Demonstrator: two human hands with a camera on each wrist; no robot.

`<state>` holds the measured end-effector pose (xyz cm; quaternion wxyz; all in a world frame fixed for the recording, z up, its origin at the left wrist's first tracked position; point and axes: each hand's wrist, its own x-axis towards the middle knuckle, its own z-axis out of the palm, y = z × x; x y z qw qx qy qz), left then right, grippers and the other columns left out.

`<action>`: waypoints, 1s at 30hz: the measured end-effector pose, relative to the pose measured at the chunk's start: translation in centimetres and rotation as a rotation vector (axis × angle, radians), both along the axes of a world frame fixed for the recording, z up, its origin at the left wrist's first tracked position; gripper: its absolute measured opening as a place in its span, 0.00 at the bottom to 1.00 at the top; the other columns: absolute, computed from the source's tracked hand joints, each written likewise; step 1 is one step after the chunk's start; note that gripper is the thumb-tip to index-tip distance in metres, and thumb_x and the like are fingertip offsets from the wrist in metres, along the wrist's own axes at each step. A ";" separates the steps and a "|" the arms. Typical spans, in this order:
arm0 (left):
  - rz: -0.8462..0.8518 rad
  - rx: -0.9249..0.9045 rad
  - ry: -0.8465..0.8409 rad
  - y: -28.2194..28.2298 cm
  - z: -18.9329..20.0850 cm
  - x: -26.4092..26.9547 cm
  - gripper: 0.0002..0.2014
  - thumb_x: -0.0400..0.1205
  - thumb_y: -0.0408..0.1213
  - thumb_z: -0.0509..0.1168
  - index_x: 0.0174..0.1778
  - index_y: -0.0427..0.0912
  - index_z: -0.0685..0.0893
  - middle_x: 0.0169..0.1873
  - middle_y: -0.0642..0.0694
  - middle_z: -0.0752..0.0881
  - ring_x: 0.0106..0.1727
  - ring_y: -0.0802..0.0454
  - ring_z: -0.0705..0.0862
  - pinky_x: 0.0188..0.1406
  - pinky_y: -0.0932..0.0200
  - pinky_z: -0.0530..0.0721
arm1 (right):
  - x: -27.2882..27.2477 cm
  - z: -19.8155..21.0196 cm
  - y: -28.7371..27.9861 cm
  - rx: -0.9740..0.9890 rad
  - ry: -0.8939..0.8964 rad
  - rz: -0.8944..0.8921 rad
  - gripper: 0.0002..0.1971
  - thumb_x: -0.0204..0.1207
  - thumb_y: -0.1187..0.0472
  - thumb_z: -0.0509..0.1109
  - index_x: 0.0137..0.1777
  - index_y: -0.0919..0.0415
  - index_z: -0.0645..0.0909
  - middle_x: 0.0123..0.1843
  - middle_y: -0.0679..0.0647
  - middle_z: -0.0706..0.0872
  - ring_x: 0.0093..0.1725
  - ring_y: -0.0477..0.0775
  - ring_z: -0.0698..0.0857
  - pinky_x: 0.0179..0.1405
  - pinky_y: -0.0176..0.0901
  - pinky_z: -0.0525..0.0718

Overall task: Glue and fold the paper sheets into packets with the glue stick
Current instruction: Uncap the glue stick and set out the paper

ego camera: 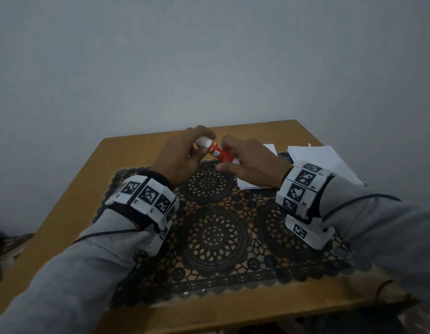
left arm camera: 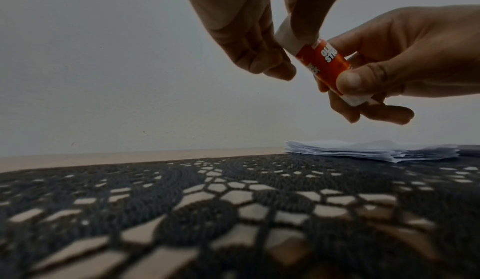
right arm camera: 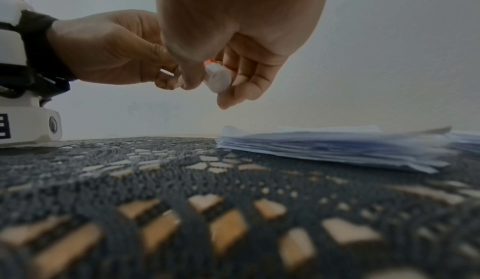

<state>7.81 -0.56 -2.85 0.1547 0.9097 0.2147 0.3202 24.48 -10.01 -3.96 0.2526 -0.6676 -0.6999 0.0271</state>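
A red glue stick (ego camera: 220,153) with a white cap (ego camera: 203,141) is held in the air above the far side of the mat. My left hand (ego camera: 185,155) grips the white cap (left arm camera: 287,35). My right hand (ego camera: 247,165) pinches the red body (left arm camera: 323,63) between thumb and fingers; the stick's white base (right arm camera: 218,78) shows in the right wrist view. The cap still sits on the stick. A stack of white paper sheets (ego camera: 252,184) lies under my right hand, partly hidden by it.
A black lace mat (ego camera: 216,235) covers the middle of the small wooden table (ego camera: 72,213). A second pile of white sheets (ego camera: 322,160) lies at the far right corner. A pale wall stands close behind the table's far edge.
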 end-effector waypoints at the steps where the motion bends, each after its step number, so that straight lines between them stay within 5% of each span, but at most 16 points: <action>1: 0.006 0.004 0.000 0.1 -0.1 0.0 0.10 0.82 0.32 0.64 0.58 0.46 0.79 0.40 0.54 0.81 0.36 0.56 0.79 0.35 0.65 0.75 | 0.0 -0.1 0.1 -0.003 -0.002 -0.004 0.18 0.79 0.48 0.70 0.59 0.58 0.72 0.53 0.56 0.85 0.45 0.55 0.83 0.42 0.46 0.82; 5: 0.055 -0.004 0.016 0.5 -0.3 0.2 0.05 0.84 0.38 0.63 0.54 0.44 0.78 0.34 0.59 0.78 0.34 0.62 0.77 0.33 0.64 0.72 | 0.2 -0.2 0.3 -0.001 0.012 -0.010 0.11 0.84 0.52 0.66 0.58 0.57 0.71 0.45 0.51 0.79 0.38 0.49 0.77 0.32 0.35 0.70; 8: 0.092 -0.036 0.048 0.8 -0.4 0.4 0.05 0.86 0.42 0.59 0.50 0.44 0.76 0.32 0.54 0.78 0.33 0.55 0.77 0.33 0.57 0.75 | 0.1 -0.1 0.4 0.022 0.008 -0.024 0.12 0.85 0.55 0.64 0.62 0.61 0.73 0.45 0.51 0.78 0.41 0.52 0.77 0.35 0.40 0.70; 13: 0.136 -0.097 0.110 0.4 -0.2 0.6 0.20 0.88 0.49 0.49 0.39 0.41 0.77 0.30 0.47 0.78 0.32 0.50 0.76 0.32 0.56 0.73 | 0.2 -0.3 0.6 0.052 -0.023 -0.004 0.11 0.85 0.57 0.63 0.62 0.63 0.72 0.50 0.54 0.81 0.44 0.53 0.77 0.43 0.43 0.73; 15: 0.107 -0.113 0.055 0.5 -0.2 0.5 0.18 0.87 0.49 0.52 0.43 0.40 0.78 0.32 0.45 0.81 0.32 0.48 0.79 0.34 0.52 0.77 | 0.3 -0.4 0.7 0.054 -0.017 -0.004 0.11 0.85 0.57 0.64 0.61 0.63 0.72 0.48 0.53 0.79 0.43 0.53 0.77 0.40 0.42 0.71; 19: 0.030 -0.060 0.015 0.3 -0.2 0.1 0.09 0.82 0.42 0.66 0.56 0.45 0.77 0.38 0.50 0.82 0.34 0.60 0.79 0.31 0.70 0.74 | 0.4 -0.4 0.6 0.047 -0.028 0.007 0.11 0.86 0.57 0.62 0.61 0.64 0.71 0.45 0.51 0.75 0.39 0.51 0.74 0.32 0.37 0.66; 23: 0.065 -0.037 -0.002 0.6 -0.3 0.1 0.03 0.82 0.40 0.66 0.49 0.47 0.80 0.39 0.48 0.84 0.38 0.53 0.81 0.36 0.60 0.77 | 0.4 -0.4 0.5 0.028 -0.026 0.014 0.12 0.86 0.56 0.61 0.61 0.64 0.71 0.46 0.52 0.77 0.40 0.52 0.76 0.39 0.42 0.69; 28: 0.142 -0.073 0.127 0.7 -0.3 0.8 0.21 0.88 0.48 0.50 0.39 0.39 0.80 0.30 0.48 0.79 0.33 0.50 0.77 0.32 0.57 0.70 | 0.4 -0.4 0.7 0.052 -0.085 0.008 0.11 0.85 0.58 0.62 0.62 0.62 0.71 0.53 0.58 0.82 0.46 0.55 0.78 0.43 0.44 0.73; 30: 0.115 -0.132 0.124 0.7 -0.4 0.8 0.20 0.88 0.49 0.51 0.41 0.39 0.80 0.30 0.48 0.80 0.32 0.50 0.78 0.32 0.58 0.73 | 0.4 -0.4 0.6 0.041 -0.095 -0.001 0.12 0.85 0.57 0.62 0.63 0.62 0.71 0.52 0.56 0.80 0.46 0.54 0.78 0.43 0.43 0.72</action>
